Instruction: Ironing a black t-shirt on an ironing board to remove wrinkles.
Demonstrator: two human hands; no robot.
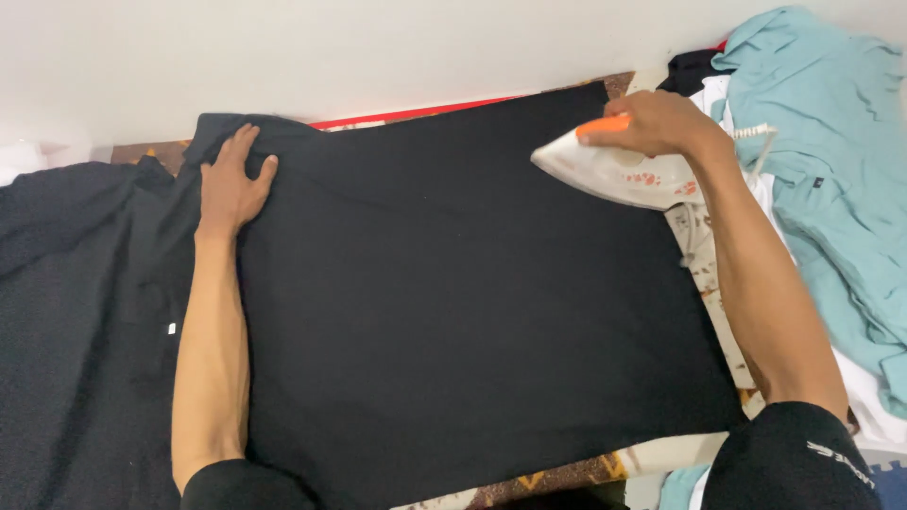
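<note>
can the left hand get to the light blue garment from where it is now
Probably not without shifting. The left hand lies flat on the black garment at the far left; the light blue garment is far right, beyond the right hand gripping the iron.

Left hand [230,179] presses flat on the black garment [453,302] while the right hand [657,123] grips a white iron [614,170].
</note>
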